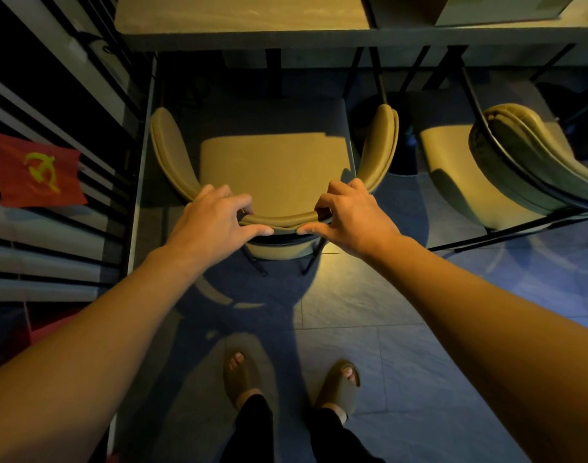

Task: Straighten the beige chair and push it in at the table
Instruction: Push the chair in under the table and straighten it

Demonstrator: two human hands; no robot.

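Your beige chair stands square in front of you, its seat facing the table and its front edge just short of the table's near edge — the seat lies mostly out in the open, not tucked under. The curved backrest wraps round to either side, its tips pointing toward the table. Your left hand grips the top of the backrest left of centre, fingers curled over the rim and thumb underneath; your right hand holds it right of centre in the same way, the two thumbs nearly meeting.

On the left, a slatted wall runs close beside the chair's arm, with little room to spare, and a red flag hangs on it. On the right, a second beige chair sits near, turned at an angle, with a narrow gap of floor between the two.

Under the table you can see dark legs and shadow. The tiled floor behind the chair is open — your feet in slippers stand well back from its rear legs.
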